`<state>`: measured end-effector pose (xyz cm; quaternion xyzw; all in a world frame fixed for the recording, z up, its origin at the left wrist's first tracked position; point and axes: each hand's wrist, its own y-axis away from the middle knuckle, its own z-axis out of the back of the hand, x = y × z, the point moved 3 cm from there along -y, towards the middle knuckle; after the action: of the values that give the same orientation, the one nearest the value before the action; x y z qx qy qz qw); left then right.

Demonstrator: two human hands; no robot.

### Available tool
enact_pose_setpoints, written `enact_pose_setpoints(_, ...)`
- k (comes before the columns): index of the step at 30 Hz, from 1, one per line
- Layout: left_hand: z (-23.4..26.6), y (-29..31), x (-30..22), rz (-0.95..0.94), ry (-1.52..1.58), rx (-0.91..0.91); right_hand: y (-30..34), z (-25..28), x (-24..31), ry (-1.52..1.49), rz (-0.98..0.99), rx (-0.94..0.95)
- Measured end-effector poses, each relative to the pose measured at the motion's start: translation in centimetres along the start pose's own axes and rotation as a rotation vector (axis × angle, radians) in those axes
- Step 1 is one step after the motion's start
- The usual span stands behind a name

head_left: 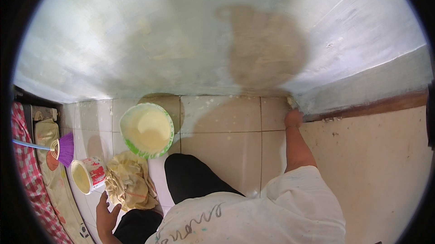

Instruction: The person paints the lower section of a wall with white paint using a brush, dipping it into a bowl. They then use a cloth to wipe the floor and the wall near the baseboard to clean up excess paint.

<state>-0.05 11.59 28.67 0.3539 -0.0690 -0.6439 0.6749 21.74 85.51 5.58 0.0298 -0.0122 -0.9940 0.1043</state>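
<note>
Down in the corner where the wall (pixel 181 54) meets the floor, my right hand (pixel 293 118) is closed with the arm stretched out. A small pale thing (pixel 291 102) shows just beyond its fingers, too small to name. My left hand (pixel 108 214) hangs low at the left with fingers apart and nothing in it. Closest to it are a crumpled, stained yellowish cloth (pixel 130 178) and a white-and-red tub (pixel 96 174) lying on its side, mouth toward the left. Between cloth and wall stands a green-and-white basin (pixel 147 153) with cream-coloured liquid inside.
A purple-bristled broom (pixel 66 149) with a blue handle lies at the left, by a patterned cloth (pixel 52 167) and red checked fabric (pixel 31 162). Pale splashes dot the floor tiles (pixel 226 149). At the right, a brown strip (pixel 385 106) edges a cream surface (pixel 371 153).
</note>
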Motion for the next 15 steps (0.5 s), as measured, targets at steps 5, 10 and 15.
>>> enact_pose_setpoints(5,-0.2,-0.6,-0.2,-0.015,-0.011,0.007,-1.5,-1.8,-1.5,-0.221,-0.080,0.065)
enact_pose_setpoints(10,-0.3,-0.5,0.1,0.011,0.005,-0.007,-1.1,-5.9,-3.1,-0.193,0.002,0.098)
enact_pose_setpoints(15,-0.7,-0.8,0.2,0.030,-0.002,0.013,-5.2,-5.4,-2.8,-0.153,0.040,0.211)
